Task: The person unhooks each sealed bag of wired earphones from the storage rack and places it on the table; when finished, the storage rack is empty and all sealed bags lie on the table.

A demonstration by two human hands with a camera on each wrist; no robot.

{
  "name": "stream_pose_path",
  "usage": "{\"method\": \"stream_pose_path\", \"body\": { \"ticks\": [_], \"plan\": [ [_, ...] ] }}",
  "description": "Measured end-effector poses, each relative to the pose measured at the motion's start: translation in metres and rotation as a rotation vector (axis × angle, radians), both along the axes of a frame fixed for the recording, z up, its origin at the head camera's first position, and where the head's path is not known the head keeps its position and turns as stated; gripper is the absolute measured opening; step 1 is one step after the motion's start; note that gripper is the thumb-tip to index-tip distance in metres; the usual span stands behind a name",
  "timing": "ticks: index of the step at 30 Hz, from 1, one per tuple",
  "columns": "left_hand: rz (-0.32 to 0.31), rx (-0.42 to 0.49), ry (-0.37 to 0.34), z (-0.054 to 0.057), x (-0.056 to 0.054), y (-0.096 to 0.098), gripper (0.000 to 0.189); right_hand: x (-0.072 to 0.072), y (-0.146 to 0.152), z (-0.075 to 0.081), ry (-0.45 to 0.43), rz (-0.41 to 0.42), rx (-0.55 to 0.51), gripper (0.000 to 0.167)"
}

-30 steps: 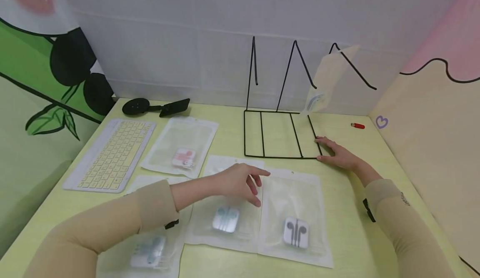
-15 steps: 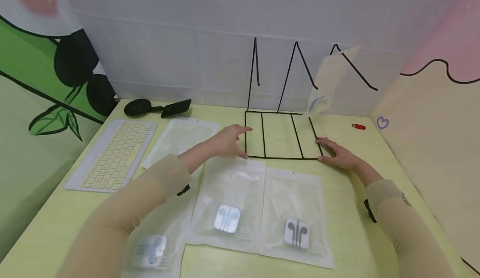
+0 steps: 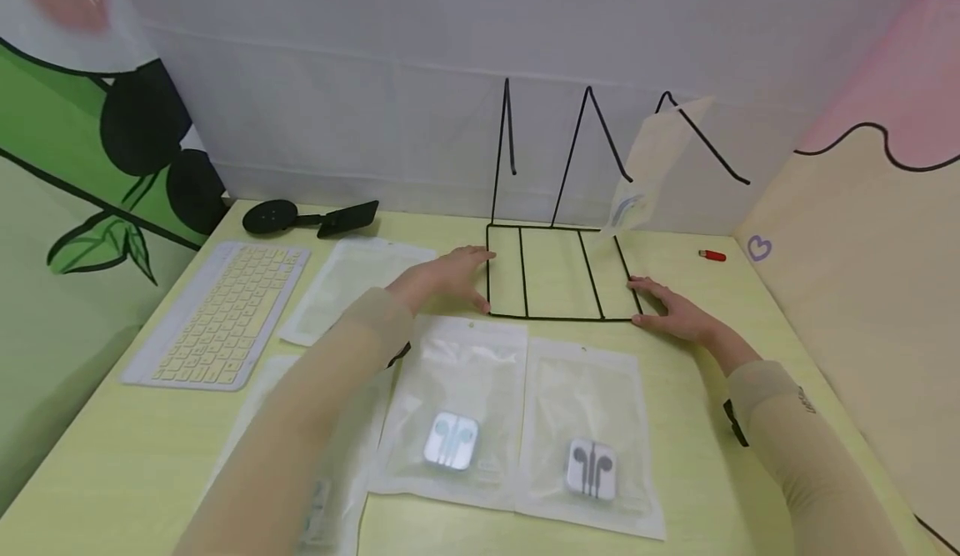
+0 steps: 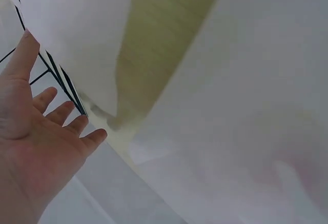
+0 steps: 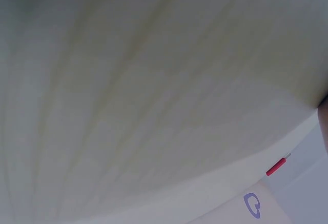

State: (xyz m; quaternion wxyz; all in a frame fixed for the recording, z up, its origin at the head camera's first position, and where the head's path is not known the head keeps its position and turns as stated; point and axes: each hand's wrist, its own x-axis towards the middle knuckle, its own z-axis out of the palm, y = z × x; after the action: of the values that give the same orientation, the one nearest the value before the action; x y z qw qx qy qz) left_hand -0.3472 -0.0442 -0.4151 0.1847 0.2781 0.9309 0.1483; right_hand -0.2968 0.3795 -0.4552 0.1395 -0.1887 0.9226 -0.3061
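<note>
A black wire display rack (image 3: 551, 319) with three upright hooks stands at the back of the table. My left hand (image 3: 450, 275) is at its left side, fingertips right at the side wire. In the left wrist view the left hand (image 4: 46, 121) has its fingers spread and slightly bent. On the opposite side my right hand (image 3: 677, 313) touches the right wire with thumb and fingers apart. A pale bag (image 3: 651, 164) hangs on the right hook. In front lie clear bags with earphones: a middle bag (image 3: 487, 356) and a right bag (image 3: 592, 398).
At the left lies a white keyboard (image 3: 225, 314), with a black stand (image 3: 272, 217) behind it. Another bag (image 3: 352, 277) lies beside the keyboard, and one more (image 3: 341, 456) is partly hidden by my left sleeve. A red USB stick (image 3: 712, 255) lies at the back right.
My left hand has moved from above the middle bag, back and left, to the rack's left side. The right hand stays at the right wire.
</note>
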Motion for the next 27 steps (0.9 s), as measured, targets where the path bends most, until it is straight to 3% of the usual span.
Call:
{"method": "stream_pose_path", "body": {
  "ticks": [10,17,27],
  "plan": [
    [0.061,0.007,-0.113,-0.0033,-0.0001,0.0008,0.111,-0.0009,0.0005,-0.0005,-0.01,0.006,-0.008,0.071],
    [0.039,-0.01,-0.07,-0.0055,-0.0023,-0.0019,0.113,-0.0039,-0.0022,0.0016,0.0,0.013,-0.017,0.07],
    [0.024,-0.036,-0.052,-0.0024,0.0053,-0.0004,0.109,-0.0018,0.0,0.0037,-0.016,-0.001,-0.023,0.072]
  ]
}}
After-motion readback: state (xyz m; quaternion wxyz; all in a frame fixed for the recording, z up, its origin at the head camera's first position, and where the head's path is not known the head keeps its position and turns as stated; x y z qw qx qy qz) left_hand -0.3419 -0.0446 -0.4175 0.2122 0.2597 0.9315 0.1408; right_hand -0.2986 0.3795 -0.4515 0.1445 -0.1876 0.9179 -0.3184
